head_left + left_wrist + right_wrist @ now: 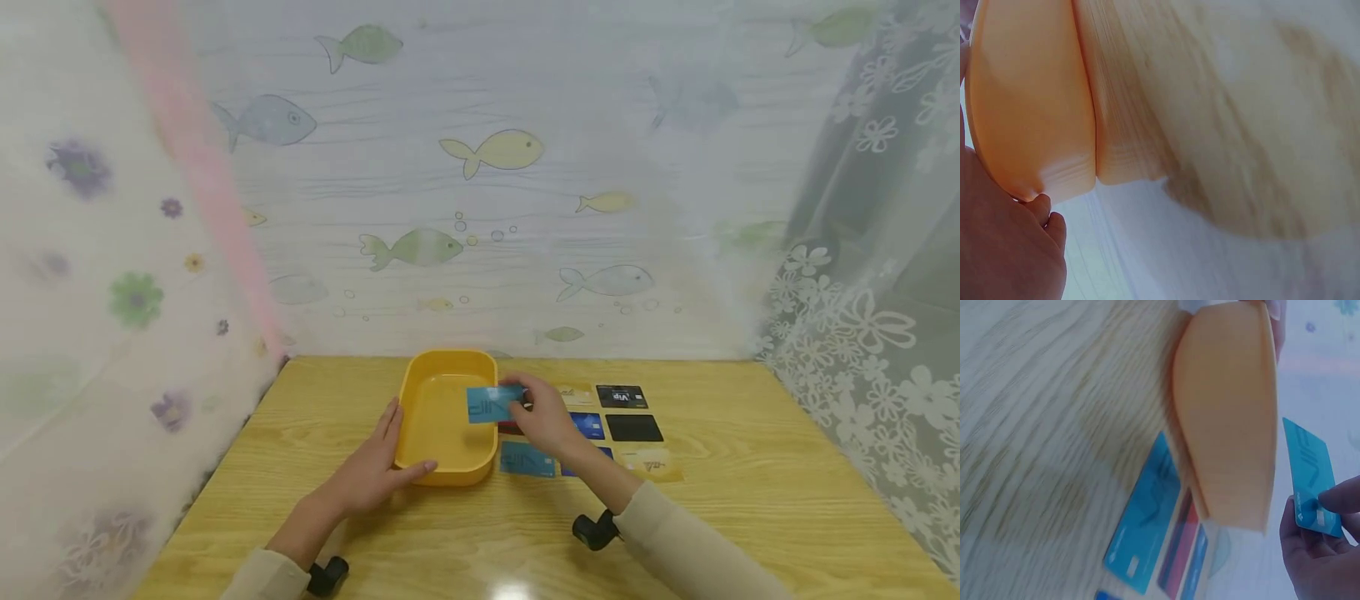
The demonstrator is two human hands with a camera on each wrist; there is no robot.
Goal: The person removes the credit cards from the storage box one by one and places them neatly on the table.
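Observation:
My right hand [545, 417] pinches a teal card [1310, 472] between thumb and fingers, and in the head view the card overlaps the right rim of a yellow plastic tub [442, 478]. In the right wrist view the card is beside the tub's upper edge, its chip end in the fingers. My left hand [369, 471] holds the tub at its near left corner, fingers along the outer left wall and thumb over the near rim. Another teal card [527, 459] lies flat on the table, right of the tub.
More cards lie in rows on the wooden table [300, 417]: a black VIP card [622, 397], a plain black card [634, 427], a gold card [648, 463] and a blue card [590, 425]. The right hand partly covers some. A fish-patterned curtain [525, 250] hangs behind.

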